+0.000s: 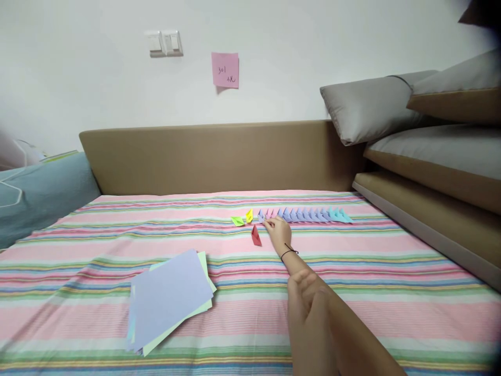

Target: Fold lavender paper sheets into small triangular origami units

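Observation:
A row of small folded paper boats (305,214) in lavender, pink and turquoise lies across the striped cloth. My right hand (278,227) reaches to its left end, fingertips pinched on a lavender paper boat (261,215). A yellow paper boat (249,215) and a green paper boat (237,221) lie just left of that. Closer to me is a red paper boat (255,236). My left hand (309,303) is low in the view beside my right forearm, its fingers curled with nothing visible in them; whether it touches the forearm is unclear.
A stack of coloured paper sheets (172,300) lies on the striped cloth (97,292), front left. Grey and brown cushions (391,104) are piled at the right. A brown padded board (215,159) runs along the back, and blue fabric (47,188) rises at the left.

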`<state>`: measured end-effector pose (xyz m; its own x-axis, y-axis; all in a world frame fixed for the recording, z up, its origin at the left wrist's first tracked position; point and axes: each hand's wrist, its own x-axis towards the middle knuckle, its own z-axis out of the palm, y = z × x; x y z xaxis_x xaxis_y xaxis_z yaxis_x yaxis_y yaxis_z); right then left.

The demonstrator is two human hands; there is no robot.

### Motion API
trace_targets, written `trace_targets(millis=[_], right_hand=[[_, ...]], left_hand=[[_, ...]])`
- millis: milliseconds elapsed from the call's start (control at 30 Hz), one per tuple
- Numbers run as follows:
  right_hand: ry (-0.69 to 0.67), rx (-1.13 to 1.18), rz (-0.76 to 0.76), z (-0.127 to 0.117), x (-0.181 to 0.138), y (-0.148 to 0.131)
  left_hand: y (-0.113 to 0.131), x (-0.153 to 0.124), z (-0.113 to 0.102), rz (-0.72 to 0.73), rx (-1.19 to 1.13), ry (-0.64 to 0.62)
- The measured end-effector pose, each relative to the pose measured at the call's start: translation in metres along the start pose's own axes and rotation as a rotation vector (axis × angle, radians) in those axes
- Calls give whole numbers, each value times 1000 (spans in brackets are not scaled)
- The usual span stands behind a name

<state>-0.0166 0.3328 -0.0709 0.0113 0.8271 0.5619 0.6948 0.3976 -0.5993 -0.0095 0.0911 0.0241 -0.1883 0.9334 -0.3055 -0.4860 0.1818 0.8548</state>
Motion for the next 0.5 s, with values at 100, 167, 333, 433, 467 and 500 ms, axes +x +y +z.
trace_targets(millis=[100,167,333,433,467,500], right_hand=[[2,-10,3,0,0,0],[1,-19,6,0,0,-1],[-9,-48,19,-1,0,-2],[-10,-58,23,-1,-1,-2],[-9,-60,23,-1,-1,-3],[-7,-61,23,-1,-1,-3]], left_hand=[[2,-1,1,-2,-6,7],[2,-1,1,-2,-11,14],[3,-2,2,3,-22,31],[3,-2,1,6,-25,34],[3,-2,1,7,-25,33],[3,-2,1,7,-24,31]])
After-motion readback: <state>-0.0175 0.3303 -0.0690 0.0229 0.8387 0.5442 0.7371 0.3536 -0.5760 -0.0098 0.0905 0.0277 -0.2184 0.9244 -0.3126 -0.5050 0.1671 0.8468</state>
